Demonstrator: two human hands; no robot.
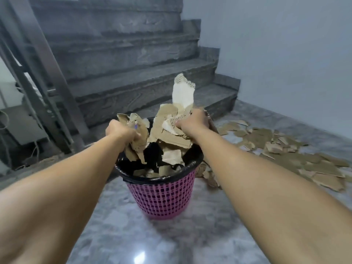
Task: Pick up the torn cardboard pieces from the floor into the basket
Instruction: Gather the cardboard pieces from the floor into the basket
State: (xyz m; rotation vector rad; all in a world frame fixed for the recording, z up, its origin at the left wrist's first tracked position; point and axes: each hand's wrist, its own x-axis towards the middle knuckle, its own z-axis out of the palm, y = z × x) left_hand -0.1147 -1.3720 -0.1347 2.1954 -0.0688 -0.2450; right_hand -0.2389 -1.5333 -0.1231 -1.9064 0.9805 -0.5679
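Both hands hold torn cardboard over the basket.
Scraps [297, 149] litter the floor [171, 235] right of the basket [163, 199]; some hide behind the right arm. More scraps fill its black liner. Left hand [119, 131] and right hand [194, 121] each clutch a bundle, fingertips buried.

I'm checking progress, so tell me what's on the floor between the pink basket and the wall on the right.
In the head view, torn cardboard pieces lie scattered across the floor between the basket and the wall.
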